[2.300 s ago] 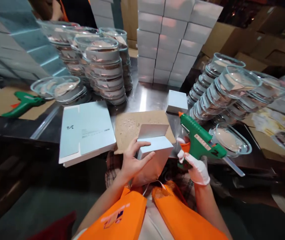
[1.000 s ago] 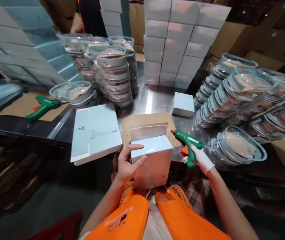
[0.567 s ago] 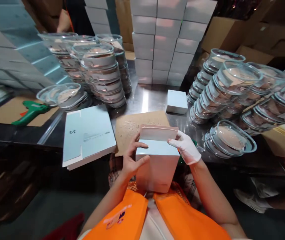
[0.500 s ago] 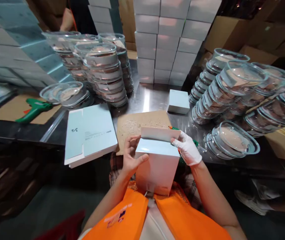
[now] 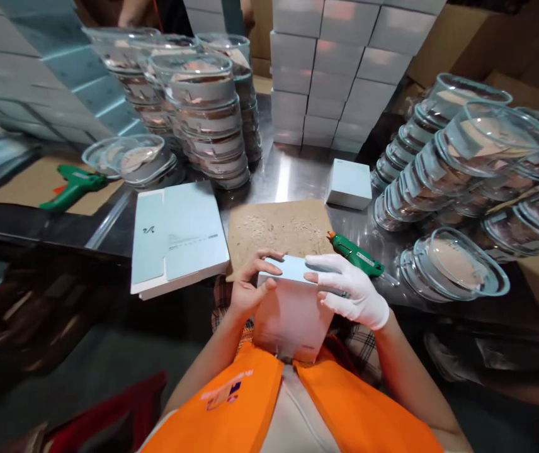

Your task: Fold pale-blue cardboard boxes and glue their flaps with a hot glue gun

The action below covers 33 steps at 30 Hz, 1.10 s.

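Nearest the viewer are the open orange vest (image 5: pixel 222 402) and, upright above the wearer's lap at the table edge, the pale carton (image 5: pixel 293 318). The bare left hand (image 5: pixel 250 286) pinches its left upper corner, thumb on the near face and fingers over the top; the white-gloved right hand (image 5: pixel 352 292) clasps the opposite corner, fingers fanned over the top and pressed against the carton. No flap stands up, so the upper end appears closed, though whether it is stuck fast cannot be told. Just beyond lies a glue-spotted cardboard sheet (image 5: pixel 279 220), with a green glue gun (image 5: pixel 357 255) at its right, its orange nozzle near the sheet. To the left, a pile of flattened cartons (image 5: pixel 187 229) presumably remains to be made up; a second green glue gun (image 5: pixel 73 187) rests farther left. Farther back, a small closed box (image 5: pixel 349 184) stands alone on the table (image 5: pixel 281 170), between left-hand stacks of glass containers (image 5: pixel 203 116) and leaning right-hand glass stacks (image 5: pixel 482 141). Behind rises a wall of white boxes (image 5: pixel 335 82), seemingly completed work. A co-worker's arm (image 5: pixel 133 11) shows at the upper left.
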### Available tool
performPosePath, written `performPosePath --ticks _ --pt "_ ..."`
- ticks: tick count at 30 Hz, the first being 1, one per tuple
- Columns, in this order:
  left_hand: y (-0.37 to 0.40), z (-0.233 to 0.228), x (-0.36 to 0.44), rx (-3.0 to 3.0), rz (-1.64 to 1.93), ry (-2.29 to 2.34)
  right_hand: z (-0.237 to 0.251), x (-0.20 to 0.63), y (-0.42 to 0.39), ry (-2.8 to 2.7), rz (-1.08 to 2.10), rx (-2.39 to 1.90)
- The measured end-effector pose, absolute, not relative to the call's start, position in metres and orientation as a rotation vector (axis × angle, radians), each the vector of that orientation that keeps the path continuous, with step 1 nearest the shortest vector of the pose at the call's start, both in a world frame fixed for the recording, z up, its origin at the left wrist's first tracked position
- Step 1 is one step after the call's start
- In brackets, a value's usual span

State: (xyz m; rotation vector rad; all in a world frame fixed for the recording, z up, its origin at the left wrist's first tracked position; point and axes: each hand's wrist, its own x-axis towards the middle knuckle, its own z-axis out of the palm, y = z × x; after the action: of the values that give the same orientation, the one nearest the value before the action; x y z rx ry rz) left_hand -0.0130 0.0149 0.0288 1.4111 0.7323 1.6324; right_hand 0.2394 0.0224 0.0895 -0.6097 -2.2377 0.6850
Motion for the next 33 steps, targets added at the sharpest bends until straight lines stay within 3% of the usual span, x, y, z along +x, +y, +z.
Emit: performPosePath --ticks 4,8,11,14,19,22,27,30,33 --pt "0.015 0.031 -0.016 1.398 1.590 0.788 0.086 0.249 0.021 -2.265 0.697 -0.662" --pt "0.018 0.039 -0.040 1.283 1.776 1.042 0.072 0.283 0.000 -1.844 0.752 -1.151" --pt "0.023 0.047 -0.048 1.041 2.129 1.139 0.057 0.289 -0.030 -1.662 1.135 -1.431" --pt "0.026 0.047 -0.032 0.893 2.285 1.136 0.046 0.262 -0.052 -1.614 1.460 -1.382" --pt "0.006 0.035 -0.017 1.100 2.023 1.226 0.063 0.251 -0.048 -1.269 0.893 -1.460" --pt "-0.005 0.049 -0.030 1.776 1.903 1.379 0.089 0.269 -0.034 -1.764 0.749 -1.320" --pt "-0.003 0.082 -0.035 2.545 1.156 1.144 0.113 0.271 -0.016 -2.399 0.524 -0.875" --pt "-0.003 0.078 -0.046 2.462 1.027 1.104 0.113 0.316 -0.022 -2.207 0.318 -0.992" --pt "-0.002 0.062 -0.051 1.888 1.304 1.312 0.108 0.407 -0.032 -1.776 -0.176 -1.437"
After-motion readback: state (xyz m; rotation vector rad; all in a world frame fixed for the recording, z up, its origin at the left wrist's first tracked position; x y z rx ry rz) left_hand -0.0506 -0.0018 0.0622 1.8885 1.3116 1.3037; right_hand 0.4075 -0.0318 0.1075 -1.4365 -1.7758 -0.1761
